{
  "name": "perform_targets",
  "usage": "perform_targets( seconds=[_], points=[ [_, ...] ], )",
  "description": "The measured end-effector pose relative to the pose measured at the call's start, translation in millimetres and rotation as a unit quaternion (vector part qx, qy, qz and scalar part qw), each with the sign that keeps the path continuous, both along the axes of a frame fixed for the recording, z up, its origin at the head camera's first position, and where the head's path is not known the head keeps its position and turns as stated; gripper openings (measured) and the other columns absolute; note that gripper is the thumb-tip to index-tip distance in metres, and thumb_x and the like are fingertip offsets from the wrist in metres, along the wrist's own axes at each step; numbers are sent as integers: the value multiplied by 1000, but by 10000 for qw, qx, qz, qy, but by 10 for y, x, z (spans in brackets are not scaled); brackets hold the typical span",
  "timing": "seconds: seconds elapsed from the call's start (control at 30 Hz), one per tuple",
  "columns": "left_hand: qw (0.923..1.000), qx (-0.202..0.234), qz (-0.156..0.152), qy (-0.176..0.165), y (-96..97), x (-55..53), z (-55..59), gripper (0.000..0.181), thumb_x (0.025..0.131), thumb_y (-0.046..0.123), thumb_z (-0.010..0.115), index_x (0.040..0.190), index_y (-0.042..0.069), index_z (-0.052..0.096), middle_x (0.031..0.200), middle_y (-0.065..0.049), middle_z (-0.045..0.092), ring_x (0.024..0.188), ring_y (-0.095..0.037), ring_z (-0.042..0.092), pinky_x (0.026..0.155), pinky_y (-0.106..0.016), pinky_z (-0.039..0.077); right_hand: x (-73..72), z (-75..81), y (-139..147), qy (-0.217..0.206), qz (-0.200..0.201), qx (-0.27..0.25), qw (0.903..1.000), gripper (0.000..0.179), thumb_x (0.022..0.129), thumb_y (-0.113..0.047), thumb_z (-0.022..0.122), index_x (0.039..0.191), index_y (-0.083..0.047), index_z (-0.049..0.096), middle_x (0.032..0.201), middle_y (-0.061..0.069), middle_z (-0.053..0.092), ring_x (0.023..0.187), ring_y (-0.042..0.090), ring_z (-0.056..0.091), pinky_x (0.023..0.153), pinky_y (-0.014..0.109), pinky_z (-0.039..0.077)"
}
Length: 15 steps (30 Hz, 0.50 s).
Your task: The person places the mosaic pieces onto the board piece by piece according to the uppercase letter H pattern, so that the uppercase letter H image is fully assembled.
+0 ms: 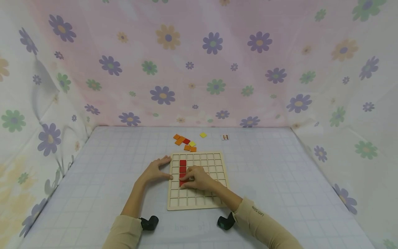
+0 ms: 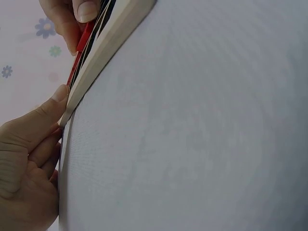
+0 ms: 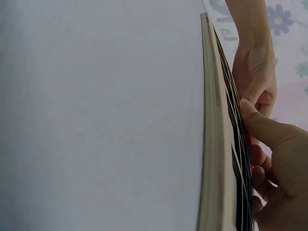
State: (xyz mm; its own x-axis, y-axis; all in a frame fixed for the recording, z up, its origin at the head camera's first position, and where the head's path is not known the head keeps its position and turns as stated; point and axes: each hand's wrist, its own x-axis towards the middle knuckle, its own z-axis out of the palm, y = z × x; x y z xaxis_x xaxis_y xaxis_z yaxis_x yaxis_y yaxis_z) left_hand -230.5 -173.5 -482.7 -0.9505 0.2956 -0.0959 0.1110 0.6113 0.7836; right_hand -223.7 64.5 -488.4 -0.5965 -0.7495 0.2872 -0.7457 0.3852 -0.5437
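Note:
A square wooden grid board lies on the table, its recessed cells marked off by thin ridges. Red square tiles form a column in its second row of cells from the left. My right hand reaches over the board and pinches the lowest red tile between thumb and fingers; in the left wrist view that red tile stands slightly tilted at the board's surface. My left hand rests at the board's left edge, thumb and fingers spread and extended against the rim.
Beyond the board lie loose orange tiles, a red tile and yellow tiles. A small printed card sits to their right. Flower-patterned cloth walls the table at the back and sides.

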Motion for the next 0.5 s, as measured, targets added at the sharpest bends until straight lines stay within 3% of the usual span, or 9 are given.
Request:
perform_targets(
  seconds=[0.3,0.5],
  points=[
    [10000,39,-24,40,4,0,-10,82,68,26,83,138,5,47,149,-16,33,138,-47,18,110,-62,14,19,-5,20,225,43,35,9997,23,75,-28,79,91,-13,78,81,-4,63,73,4,51,68,17,36],
    [9999,-119,2,37,4,0,-11,83,68,28,83,138,5,46,149,-16,33,137,-48,18,110,-64,15,23,14,32,177,116,142,9997,24,76,-28,77,95,-14,77,82,-5,62,74,3,49,69,18,34]
  ],
)
